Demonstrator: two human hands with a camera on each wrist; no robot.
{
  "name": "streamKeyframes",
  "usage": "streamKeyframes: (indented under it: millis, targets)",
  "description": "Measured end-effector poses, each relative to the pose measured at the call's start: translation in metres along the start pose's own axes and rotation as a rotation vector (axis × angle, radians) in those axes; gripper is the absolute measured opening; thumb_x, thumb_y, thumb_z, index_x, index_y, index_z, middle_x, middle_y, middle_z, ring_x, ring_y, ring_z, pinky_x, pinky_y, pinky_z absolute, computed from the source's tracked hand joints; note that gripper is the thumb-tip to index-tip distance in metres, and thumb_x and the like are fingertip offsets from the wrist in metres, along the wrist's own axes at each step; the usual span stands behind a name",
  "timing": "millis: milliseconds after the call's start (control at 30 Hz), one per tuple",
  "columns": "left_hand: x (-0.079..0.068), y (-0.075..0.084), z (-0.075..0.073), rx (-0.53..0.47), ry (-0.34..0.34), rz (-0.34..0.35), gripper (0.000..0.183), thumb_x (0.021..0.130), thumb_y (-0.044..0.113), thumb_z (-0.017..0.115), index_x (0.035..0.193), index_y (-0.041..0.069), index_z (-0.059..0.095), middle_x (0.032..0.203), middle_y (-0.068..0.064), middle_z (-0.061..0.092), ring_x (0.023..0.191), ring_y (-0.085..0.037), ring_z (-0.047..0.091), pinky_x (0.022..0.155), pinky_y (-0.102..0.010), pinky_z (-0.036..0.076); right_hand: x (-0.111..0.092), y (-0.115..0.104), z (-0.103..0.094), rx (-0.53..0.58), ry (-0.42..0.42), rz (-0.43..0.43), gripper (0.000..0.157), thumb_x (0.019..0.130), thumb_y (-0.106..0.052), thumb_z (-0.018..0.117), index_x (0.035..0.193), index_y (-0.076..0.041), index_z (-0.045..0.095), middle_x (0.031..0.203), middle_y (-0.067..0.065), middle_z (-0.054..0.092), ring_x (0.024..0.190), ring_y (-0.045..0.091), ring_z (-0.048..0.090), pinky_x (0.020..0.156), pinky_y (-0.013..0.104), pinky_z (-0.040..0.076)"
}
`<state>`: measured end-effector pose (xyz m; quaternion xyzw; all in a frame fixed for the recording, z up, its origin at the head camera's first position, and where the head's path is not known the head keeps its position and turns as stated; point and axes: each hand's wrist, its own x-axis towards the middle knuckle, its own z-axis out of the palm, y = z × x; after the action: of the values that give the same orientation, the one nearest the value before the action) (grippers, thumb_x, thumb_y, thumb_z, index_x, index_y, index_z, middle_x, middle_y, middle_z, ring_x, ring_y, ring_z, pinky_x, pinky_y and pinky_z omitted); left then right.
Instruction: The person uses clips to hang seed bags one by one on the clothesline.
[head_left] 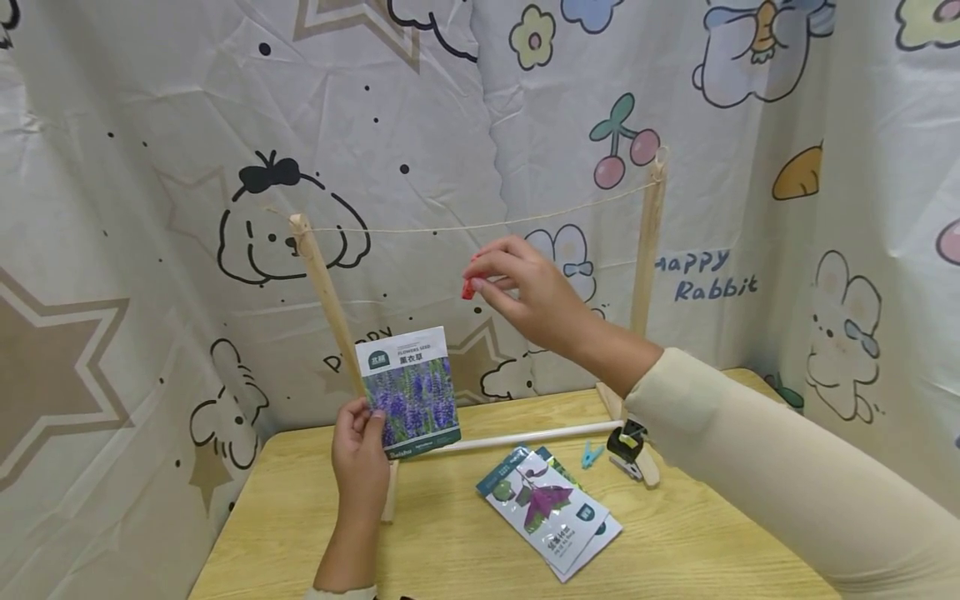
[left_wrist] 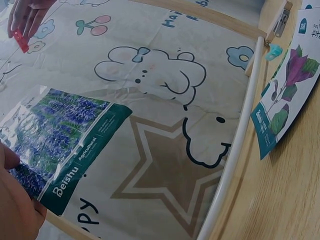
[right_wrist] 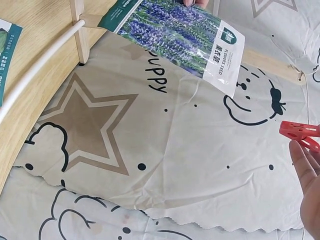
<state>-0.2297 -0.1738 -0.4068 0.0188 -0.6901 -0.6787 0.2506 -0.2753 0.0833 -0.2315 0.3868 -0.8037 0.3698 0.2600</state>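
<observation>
My left hand (head_left: pixel 362 442) grips a seed packet (head_left: pixel 414 396) by its lower left edge, thumb on the front. Purple lavender-like flowers and a white top band show on the packet, held upright in front of the left post. In my right hand (head_left: pixel 528 292) a small red clothespin (right_wrist: pixel 299 134) is pinched between thumb and fingers. That hand is just below a thin string (head_left: pixel 450 227) tied between two wooden posts, up and right of the packet. The right wrist view shows the clothespin apart from the packet, its jaw end pointing away from the fingertips.
On the wooden table (head_left: pixel 300 508) lie more seed packets (head_left: pixel 543 508), overlapping, at front center. A blue clothespin (head_left: pixel 592 454) and a black item (head_left: pixel 628 442) lie by the right post's (head_left: pixel 647 258) foot. A white rod (head_left: pixel 525 436) joins the posts low down. A printed curtain (head_left: pixel 427 108) hangs behind.
</observation>
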Motion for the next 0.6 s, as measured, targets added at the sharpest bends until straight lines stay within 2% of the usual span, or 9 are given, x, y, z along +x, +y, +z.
streamKeyframes:
  millis: [233, 367, 433, 600]
  targets:
    - [-0.001, 0.002, -0.001, 0.008, -0.011, -0.003, 0.028, 0.106, 0.012, 0.046, 0.131, -0.002, 0.048, 0.103, -0.002, 0.053, 0.074, -0.010, 0.047, 0.055, -0.023, 0.042, 0.009, -0.002, 0.002, -0.012, 0.015, -0.030, 0.018, 0.102, -0.010, 0.059, 0.116, -0.005, 0.069, 0.126, 0.010, 0.057, 0.114, 0.021, 0.063, 0.095, 0.034, 0.058]
    - [0.000, 0.003, 0.000, 0.004, -0.019, -0.001, 0.029, 0.107, 0.013, 0.046, 0.132, -0.001, 0.048, 0.103, -0.002, 0.054, 0.068, -0.009, 0.045, 0.053, -0.022, 0.041, 0.014, -0.004, 0.002, -0.012, 0.020, -0.033, 0.018, 0.103, -0.010, 0.058, 0.116, -0.005, 0.068, 0.126, 0.010, 0.057, 0.112, 0.021, 0.066, 0.096, 0.033, 0.057]
    - [0.001, 0.003, 0.000, 0.005, -0.017, 0.001, 0.029, 0.107, 0.012, 0.045, 0.132, -0.001, 0.048, 0.103, -0.002, 0.053, 0.072, -0.008, 0.047, 0.057, -0.020, 0.044, 0.016, -0.006, 0.002, -0.015, 0.020, -0.036, 0.018, 0.103, -0.010, 0.057, 0.116, -0.006, 0.068, 0.127, 0.009, 0.057, 0.113, 0.020, 0.066, 0.096, 0.033, 0.057]
    - [0.005, 0.002, 0.001, -0.013, -0.005, 0.016, 0.029, 0.106, 0.009, 0.045, 0.132, -0.003, 0.047, 0.105, 0.000, 0.051, 0.097, -0.007, 0.052, 0.080, -0.013, 0.046, 0.023, -0.008, 0.003, -0.028, 0.026, -0.042, 0.018, 0.104, -0.012, 0.056, 0.116, -0.007, 0.068, 0.126, 0.009, 0.057, 0.113, 0.020, 0.065, 0.097, 0.033, 0.056]
